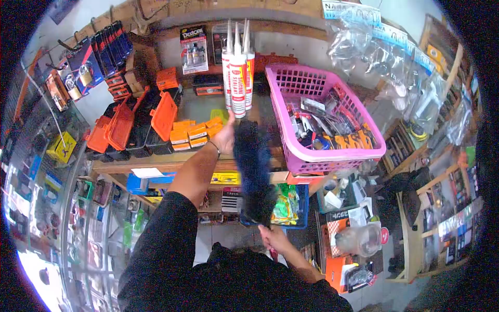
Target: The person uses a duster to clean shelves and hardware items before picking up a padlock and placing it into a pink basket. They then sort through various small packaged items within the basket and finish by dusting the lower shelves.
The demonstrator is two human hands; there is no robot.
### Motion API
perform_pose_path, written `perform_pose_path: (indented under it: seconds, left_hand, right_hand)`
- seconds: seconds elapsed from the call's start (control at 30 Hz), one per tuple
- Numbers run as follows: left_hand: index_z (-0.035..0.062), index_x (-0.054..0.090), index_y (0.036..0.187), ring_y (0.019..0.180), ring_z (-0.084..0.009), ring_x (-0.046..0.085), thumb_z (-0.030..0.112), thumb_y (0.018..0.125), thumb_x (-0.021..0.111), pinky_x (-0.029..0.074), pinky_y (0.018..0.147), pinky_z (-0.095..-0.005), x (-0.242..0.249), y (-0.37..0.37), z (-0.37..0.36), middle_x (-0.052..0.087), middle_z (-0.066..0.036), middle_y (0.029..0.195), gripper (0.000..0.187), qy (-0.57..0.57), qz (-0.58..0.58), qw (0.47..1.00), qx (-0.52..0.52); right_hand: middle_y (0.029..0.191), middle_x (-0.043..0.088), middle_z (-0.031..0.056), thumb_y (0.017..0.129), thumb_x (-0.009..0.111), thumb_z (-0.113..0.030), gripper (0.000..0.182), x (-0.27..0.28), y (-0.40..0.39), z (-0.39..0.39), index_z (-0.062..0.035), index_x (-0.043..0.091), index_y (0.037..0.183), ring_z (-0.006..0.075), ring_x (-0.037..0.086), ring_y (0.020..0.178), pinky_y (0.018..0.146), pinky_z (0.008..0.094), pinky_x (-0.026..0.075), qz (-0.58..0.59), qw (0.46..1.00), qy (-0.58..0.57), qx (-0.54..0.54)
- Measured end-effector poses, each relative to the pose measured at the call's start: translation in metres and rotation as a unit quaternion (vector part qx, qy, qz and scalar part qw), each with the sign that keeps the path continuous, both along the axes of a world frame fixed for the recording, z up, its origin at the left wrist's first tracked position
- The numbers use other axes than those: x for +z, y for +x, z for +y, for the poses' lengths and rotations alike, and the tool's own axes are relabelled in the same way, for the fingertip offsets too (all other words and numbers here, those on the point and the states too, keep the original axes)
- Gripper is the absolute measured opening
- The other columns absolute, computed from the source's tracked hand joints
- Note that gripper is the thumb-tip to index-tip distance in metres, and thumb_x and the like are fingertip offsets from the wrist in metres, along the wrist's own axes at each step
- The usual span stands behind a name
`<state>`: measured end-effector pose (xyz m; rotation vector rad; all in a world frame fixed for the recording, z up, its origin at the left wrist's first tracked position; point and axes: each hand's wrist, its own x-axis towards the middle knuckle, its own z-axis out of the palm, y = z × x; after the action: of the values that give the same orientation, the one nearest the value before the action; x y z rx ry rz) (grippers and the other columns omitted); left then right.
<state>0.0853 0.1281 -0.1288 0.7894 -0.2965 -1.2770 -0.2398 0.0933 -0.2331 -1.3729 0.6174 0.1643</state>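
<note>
My right hand (pixel 274 240) is closed round the handle end of a dark, fluffy duster (pixel 253 171), which is smeared by motion. The duster points up and away from me, across the front edge of the wooden shelf (pixel 112 166). My left hand (pixel 225 137) is over the shelf, its fingertips right at the base of the white silicone sealant tubes (pixel 237 86). Part of that hand is hidden by the duster. Just left of it lie small orange-and-white boxes (pixel 189 133). The tubes stand upright in a cluster with nozzles up.
A pink basket (pixel 332 155) of packaged tools stands at the shelf's right. Orange-lidded cases (pixel 164 115) line its left. Padlocks (pixel 84 78) and a Dextone pack (pixel 194 50) hang behind. Below is a blue bin (pixel 305 205) with green packets; a glass case (pixel 78 229) is at left.
</note>
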Motion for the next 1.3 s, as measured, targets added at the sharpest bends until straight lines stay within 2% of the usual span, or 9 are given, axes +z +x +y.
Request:
perform_pose_path:
  seconds: [0.23, 0.33, 0.4, 0.83, 0.93, 1.03, 1.1, 1.23, 1.3]
  left_hand:
    - [0.0044, 0.052, 0.102, 0.090, -0.0274, 0.056, 0.079, 0.062, 0.030, 0.044, 0.081, -0.0425, -0.015, 0.007, 0.002, 0.058, -0.013, 0.098, 0.088, -0.019, 0.034, 0.999, -0.017]
    - [0.0037, 0.044, 0.115, 0.100, -0.0291, 0.050, 0.078, 0.064, 0.025, 0.039, 0.087, -0.0417, -0.020, 0.013, -0.003, 0.052, -0.015, 0.110, 0.092, -0.204, -0.066, 0.968, -0.129]
    - [0.0074, 0.055, 0.095, 0.086, -0.0250, 0.057, 0.079, 0.061, 0.030, 0.046, 0.078, -0.0395, -0.021, 0.011, -0.002, 0.059, -0.012, 0.098, 0.083, -0.042, -0.033, 0.998, 0.041]
    - [0.0027, 0.044, 0.115, 0.103, -0.0314, 0.048, 0.079, 0.063, 0.028, 0.037, 0.090, -0.0447, -0.019, 0.013, 0.003, 0.051, -0.017, 0.111, 0.093, -0.139, -0.010, 0.989, -0.049]
    - [0.0023, 0.046, 0.110, 0.098, -0.0322, 0.051, 0.079, 0.063, 0.027, 0.039, 0.087, -0.0451, -0.013, 0.005, -0.002, 0.054, -0.016, 0.107, 0.092, -0.088, 0.009, 0.996, 0.000]
    - [0.0023, 0.047, 0.109, 0.095, -0.0323, 0.053, 0.079, 0.063, 0.027, 0.041, 0.085, -0.0450, -0.009, 0.003, 0.005, 0.055, -0.015, 0.105, 0.092, -0.002, 0.018, 1.000, 0.024]
    - [0.0026, 0.046, 0.113, 0.096, -0.0291, 0.053, 0.080, 0.061, 0.026, 0.040, 0.086, -0.0426, -0.016, 0.007, 0.002, 0.055, -0.014, 0.105, 0.096, -0.123, -0.015, 0.992, -0.016]
    - [0.0031, 0.052, 0.101, 0.093, -0.0309, 0.054, 0.081, 0.058, 0.031, 0.043, 0.080, -0.0440, -0.017, 0.007, -0.003, 0.056, -0.017, 0.102, 0.091, -0.042, 0.031, 0.998, 0.029]
    - [0.0037, 0.052, 0.103, 0.093, -0.0299, 0.054, 0.080, 0.059, 0.032, 0.042, 0.082, -0.0435, -0.016, 0.007, 0.004, 0.056, -0.016, 0.102, 0.090, -0.029, 0.011, 0.999, 0.008]
  right_hand:
    - [0.044, 0.037, -0.0022, 0.083, 0.051, -0.035, 0.037, -0.016, 0.005, 0.006, -0.0095, 0.041, 0.058, 0.0083, 0.034, 0.033, 0.031, 0.0219, 0.025, 0.020, 1.000, 0.000, -0.011]
    - [0.043, 0.042, -0.0002, 0.080, 0.052, -0.043, 0.043, -0.021, 0.001, 0.004, -0.0108, 0.042, 0.054, 0.0105, 0.036, 0.031, 0.032, 0.0238, 0.028, 0.001, 1.000, 0.022, 0.019]
    - [0.044, 0.042, 0.0000, 0.080, 0.051, -0.046, 0.044, -0.019, 0.006, 0.000, -0.0112, 0.042, 0.055, 0.0108, 0.034, 0.030, 0.030, 0.0241, 0.028, -0.033, 0.998, 0.013, -0.042]
    - [0.042, 0.033, -0.0020, 0.085, 0.048, -0.033, 0.037, -0.005, -0.002, 0.012, -0.0102, 0.037, 0.057, 0.0086, 0.032, 0.029, 0.029, 0.0222, 0.026, -0.015, 0.997, 0.037, 0.068]
    - [0.044, 0.036, -0.0013, 0.085, 0.048, -0.034, 0.039, -0.010, 0.001, 0.007, -0.0100, 0.037, 0.056, 0.0086, 0.034, 0.032, 0.030, 0.0224, 0.026, -0.040, 0.996, 0.036, -0.068]
    - [0.044, 0.036, -0.0013, 0.085, 0.049, -0.034, 0.038, -0.016, -0.002, 0.010, -0.0103, 0.038, 0.057, 0.0087, 0.034, 0.032, 0.030, 0.0221, 0.027, -0.005, 0.999, -0.008, 0.039]
    - [0.044, 0.035, -0.0016, 0.084, 0.050, -0.034, 0.038, -0.021, -0.002, 0.008, -0.0104, 0.038, 0.057, 0.0089, 0.035, 0.032, 0.031, 0.0225, 0.027, 0.014, 0.999, 0.009, 0.045]
    - [0.043, 0.037, -0.0008, 0.084, 0.050, -0.034, 0.038, -0.013, 0.001, 0.010, -0.0099, 0.039, 0.058, 0.0091, 0.035, 0.032, 0.030, 0.0223, 0.026, -0.047, 0.995, 0.022, -0.083]
    - [0.043, 0.036, -0.0010, 0.084, 0.050, -0.034, 0.036, -0.010, -0.001, 0.013, -0.0100, 0.039, 0.059, 0.0092, 0.035, 0.032, 0.030, 0.0215, 0.026, -0.008, 0.998, 0.035, 0.052]
